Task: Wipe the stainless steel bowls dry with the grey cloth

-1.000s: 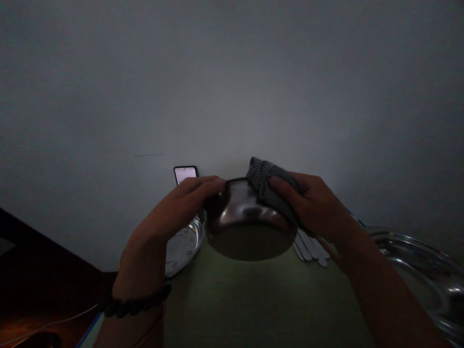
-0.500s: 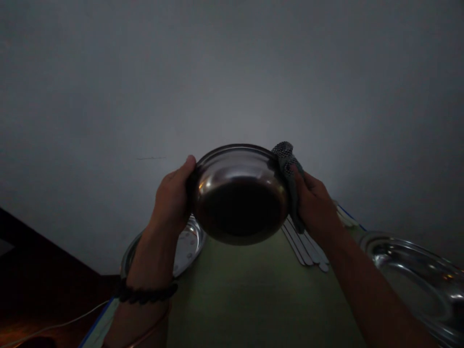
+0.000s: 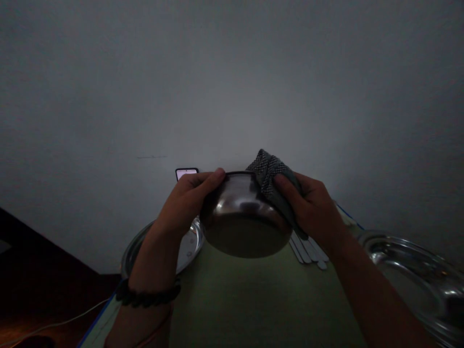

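Observation:
A shiny metal bowl [image 3: 246, 227] is held up over the table, tilted so that its outer base faces me. My left hand [image 3: 188, 200] grips its left rim, thumb on the outside near the top edge. On the right, my right hand [image 3: 308, 203] is closed on a grey patterned cloth [image 3: 277, 181], which is folded over the bowl's rim and pressed to its outer wall. The bowl's inside is hidden from me.
A metal basin [image 3: 194, 244] sits at the left behind my forearm, with a phone [image 3: 186, 172] beyond it. Several flat light strips [image 3: 308, 250] lie on the green tabletop [image 3: 261, 299]. A large metal basin [image 3: 406, 280] stands at the right, and a wall [image 3: 232, 87] rises behind.
The bowl has come lower and tipped further. The cloth has moved left along the rim and covers more of it. My left hand has shifted right, and the phone now shows.

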`<state>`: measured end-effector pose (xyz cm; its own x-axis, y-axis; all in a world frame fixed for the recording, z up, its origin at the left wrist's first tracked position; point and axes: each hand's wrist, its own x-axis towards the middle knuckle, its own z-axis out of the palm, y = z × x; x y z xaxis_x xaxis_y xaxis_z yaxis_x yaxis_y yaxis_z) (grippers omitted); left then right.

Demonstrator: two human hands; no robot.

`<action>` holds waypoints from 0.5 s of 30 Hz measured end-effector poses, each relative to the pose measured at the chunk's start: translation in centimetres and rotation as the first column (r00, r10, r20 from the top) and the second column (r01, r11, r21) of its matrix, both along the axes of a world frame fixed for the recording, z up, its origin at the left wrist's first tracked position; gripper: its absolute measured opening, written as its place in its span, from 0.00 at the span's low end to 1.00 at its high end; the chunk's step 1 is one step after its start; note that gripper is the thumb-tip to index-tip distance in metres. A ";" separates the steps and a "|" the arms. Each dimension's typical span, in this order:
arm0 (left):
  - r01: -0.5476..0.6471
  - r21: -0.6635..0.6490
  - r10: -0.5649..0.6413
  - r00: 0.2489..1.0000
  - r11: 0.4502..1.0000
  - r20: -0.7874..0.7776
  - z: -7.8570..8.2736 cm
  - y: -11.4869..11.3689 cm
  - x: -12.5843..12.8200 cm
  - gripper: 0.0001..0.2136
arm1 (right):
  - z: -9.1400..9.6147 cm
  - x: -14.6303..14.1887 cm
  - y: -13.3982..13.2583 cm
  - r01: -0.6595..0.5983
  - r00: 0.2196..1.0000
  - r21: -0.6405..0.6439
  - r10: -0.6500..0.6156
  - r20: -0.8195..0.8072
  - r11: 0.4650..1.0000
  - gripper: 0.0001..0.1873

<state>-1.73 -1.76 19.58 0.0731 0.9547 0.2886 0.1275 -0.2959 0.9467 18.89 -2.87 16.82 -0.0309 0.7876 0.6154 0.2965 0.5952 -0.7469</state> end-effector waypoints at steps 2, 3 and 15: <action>-0.048 -0.030 0.052 0.985 0.998 0.165 -0.1 0.5 -0.1 0.15 | -0.2 0.1 0.3 0.049 0.995 0.001 -0.049 -0.090 0.999 0.22; -0.061 -0.042 0.069 0.971 0.997 0.228 -0.2 0.6 -0.2 0.15 | -0.4 0.3 0.6 0.061 0.989 -0.005 -0.061 -0.134 0.998 0.22; 0.289 -0.079 -0.299 0.928 0.954 -0.221 0.0 -0.6 0.2 0.14 | -0.9 0.9 0.4 -0.045 0.998 -0.111 0.050 0.042 0.993 0.22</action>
